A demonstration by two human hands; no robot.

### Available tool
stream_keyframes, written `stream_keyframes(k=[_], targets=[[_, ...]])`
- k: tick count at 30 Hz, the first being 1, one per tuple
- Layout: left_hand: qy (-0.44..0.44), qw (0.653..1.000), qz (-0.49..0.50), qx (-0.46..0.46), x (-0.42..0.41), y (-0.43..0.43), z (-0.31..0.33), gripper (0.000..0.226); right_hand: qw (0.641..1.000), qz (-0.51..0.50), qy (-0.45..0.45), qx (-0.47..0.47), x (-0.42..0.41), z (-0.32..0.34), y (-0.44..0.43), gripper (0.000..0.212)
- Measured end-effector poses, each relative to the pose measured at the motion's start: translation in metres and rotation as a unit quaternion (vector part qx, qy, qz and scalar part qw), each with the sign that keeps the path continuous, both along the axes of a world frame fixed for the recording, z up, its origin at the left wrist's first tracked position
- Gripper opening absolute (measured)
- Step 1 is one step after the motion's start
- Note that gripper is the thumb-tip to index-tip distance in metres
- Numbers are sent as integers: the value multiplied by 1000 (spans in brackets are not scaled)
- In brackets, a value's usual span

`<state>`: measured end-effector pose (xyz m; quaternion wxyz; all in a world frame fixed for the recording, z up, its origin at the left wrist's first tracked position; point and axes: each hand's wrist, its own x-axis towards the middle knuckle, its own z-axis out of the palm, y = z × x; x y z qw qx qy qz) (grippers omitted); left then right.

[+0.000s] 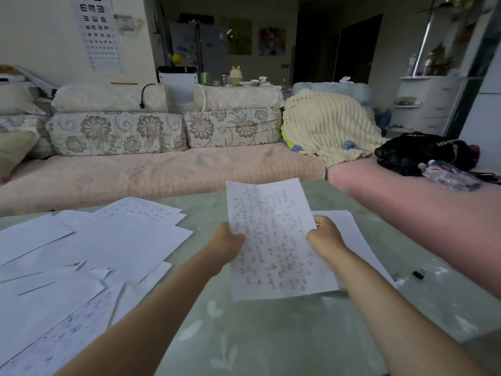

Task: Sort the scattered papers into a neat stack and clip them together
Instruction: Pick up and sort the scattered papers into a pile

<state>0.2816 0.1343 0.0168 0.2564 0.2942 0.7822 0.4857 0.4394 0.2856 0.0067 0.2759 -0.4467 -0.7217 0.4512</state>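
Note:
I hold a handwritten sheet up above the green patterned table. My left hand pinches its left edge and my right hand pinches its right edge. Under and behind the sheet, at the right, lies another white paper flat on the table. Several loose papers lie scattered and overlapping on the left side of the table. A small black binder clip rests on the table at the right.
A pink-covered sofa with floral cushions runs behind the table. A cream blanket, a black bag and a plastic bottle lie on its right part. The table's near right corner falls off at the lower right.

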Motion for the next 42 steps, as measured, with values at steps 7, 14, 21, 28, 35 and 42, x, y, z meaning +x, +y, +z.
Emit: stream_keyframes(k=[7,14,21,28,35,42], targets=[[35,999,-33,-7,36,94,-24,19,994,-88,-22,59,58,-16,70,45],[149,973,-72,-161,47,144,-63,32,970,-98,-190,113,75,-49,97,47],[127,982,-44,-134,59,151,-67,32,949,-116,-289,38,83,-55,105,42],[53,993,-13,-101,68,151,-61,7,973,-116,-199,-5,90,-47,96,48],[112,979,-19,-171,48,111,-60,46,980,-60,-188,-33,72,-46,67,48],[164,956,31,-240,5,24,-65,58,977,83,-195,-32,20,-55,18,63]])
